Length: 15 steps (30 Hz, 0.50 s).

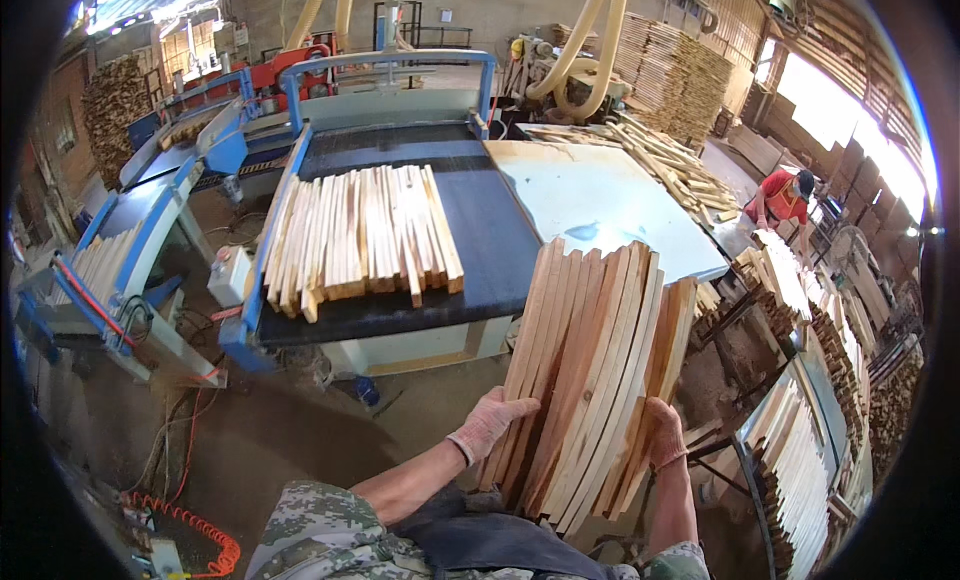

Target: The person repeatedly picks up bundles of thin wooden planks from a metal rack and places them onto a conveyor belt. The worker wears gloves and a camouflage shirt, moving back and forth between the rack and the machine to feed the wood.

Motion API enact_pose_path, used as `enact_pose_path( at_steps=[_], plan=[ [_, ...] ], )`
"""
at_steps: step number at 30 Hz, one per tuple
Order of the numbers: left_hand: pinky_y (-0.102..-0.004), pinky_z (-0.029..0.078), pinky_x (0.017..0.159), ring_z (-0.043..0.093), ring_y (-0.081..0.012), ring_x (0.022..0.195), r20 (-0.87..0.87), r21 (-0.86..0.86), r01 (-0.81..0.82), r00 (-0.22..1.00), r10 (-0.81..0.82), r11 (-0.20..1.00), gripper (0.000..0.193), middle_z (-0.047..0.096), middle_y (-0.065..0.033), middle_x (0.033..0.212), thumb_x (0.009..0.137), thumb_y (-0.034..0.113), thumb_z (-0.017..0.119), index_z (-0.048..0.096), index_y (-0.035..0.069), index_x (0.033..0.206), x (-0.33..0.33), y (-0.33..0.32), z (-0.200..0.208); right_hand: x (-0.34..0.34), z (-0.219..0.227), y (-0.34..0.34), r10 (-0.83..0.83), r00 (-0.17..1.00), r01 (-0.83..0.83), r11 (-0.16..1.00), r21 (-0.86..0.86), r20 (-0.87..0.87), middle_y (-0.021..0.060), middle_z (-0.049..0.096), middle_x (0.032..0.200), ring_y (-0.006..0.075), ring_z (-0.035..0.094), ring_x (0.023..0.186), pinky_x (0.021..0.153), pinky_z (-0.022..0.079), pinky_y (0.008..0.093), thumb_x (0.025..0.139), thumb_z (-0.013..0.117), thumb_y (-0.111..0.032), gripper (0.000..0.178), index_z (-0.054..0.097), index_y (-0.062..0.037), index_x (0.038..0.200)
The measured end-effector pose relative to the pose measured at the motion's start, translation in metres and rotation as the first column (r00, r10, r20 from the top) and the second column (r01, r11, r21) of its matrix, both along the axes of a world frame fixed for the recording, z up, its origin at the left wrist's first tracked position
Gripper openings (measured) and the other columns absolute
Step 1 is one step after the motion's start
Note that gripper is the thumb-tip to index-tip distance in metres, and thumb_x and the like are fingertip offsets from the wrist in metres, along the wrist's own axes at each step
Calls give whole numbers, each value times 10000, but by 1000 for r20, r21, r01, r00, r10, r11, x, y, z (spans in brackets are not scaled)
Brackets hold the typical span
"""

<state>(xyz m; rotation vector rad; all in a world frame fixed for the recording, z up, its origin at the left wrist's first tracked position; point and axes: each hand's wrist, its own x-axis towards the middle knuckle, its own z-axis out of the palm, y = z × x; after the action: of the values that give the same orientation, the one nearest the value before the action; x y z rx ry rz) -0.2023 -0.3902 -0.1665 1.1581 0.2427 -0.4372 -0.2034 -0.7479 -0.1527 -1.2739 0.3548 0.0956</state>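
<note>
A thick bundle of wooden strips (585, 370) is held up in front of my body, squeezed between both gloved hands. My left hand (492, 420) presses on the bundle's left side, its thumb lying over the front of the strips. On the right side, my right hand (665, 432) grips the outer strips; its fingers are partly hidden. The strips stand nearly upright, fanned slightly at their top ends. Ahead and to the left, a loose row of similar wooden strips (365, 230) lies side by side on the dark conveyor belt (490, 235) of a blue-framed machine.
Beside the belt is a pale blue tabletop (590, 195), with a heap of loose strips (675, 170) behind it. A rack of stacked strips (795, 470) stands close on my right. Farther right, a person in red (780, 200) bends over wood. An orange coiled hose (215, 540) lies lower left.
</note>
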Motion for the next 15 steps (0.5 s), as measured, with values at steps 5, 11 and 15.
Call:
enact_pose_path(
  at_steps=[5, 11, 15],
  plan=[
    [-351, 562, 965, 685, -191, 1058, 59, -22, -1, 998, 2, 1000, 542, 714, -109, 1188, 905, 267, 882, 612, -20, 1277, 116, 1, -5, 127, 3, -5, 82, 994, -78, 996, 47, -76, 95, 740, 1006, 276, 732, 879, 756, 615, 467, 872, 794, -365, 468, 710, -25, 1182],
    [-370, 563, 981, 690, -211, 1062, 13, 13, -125, 992, 125, 992, 575, 713, -134, 1182, 904, 327, 874, 617, -21, 1283, 255, -7, -4, 311, -9, -8, 115, 989, -112, 993, 36, -92, 134, 756, 1095, 308, 739, 950, 831, 620, 488, 868, 790, -375, 505, 713, -12, 1211],
    [-383, 586, 934, 707, -228, 1028, -23, 21, -205, 978, 206, 978, 602, 718, -146, 1166, 900, 360, 869, 620, -38, 1277, 337, -10, -20, 431, -15, -4, 285, 950, -275, 957, 91, -130, 147, 763, 1133, 296, 744, 995, 909, 615, 463, 890, 768, -328, 490, 711, 19, 1232]
  ],
)
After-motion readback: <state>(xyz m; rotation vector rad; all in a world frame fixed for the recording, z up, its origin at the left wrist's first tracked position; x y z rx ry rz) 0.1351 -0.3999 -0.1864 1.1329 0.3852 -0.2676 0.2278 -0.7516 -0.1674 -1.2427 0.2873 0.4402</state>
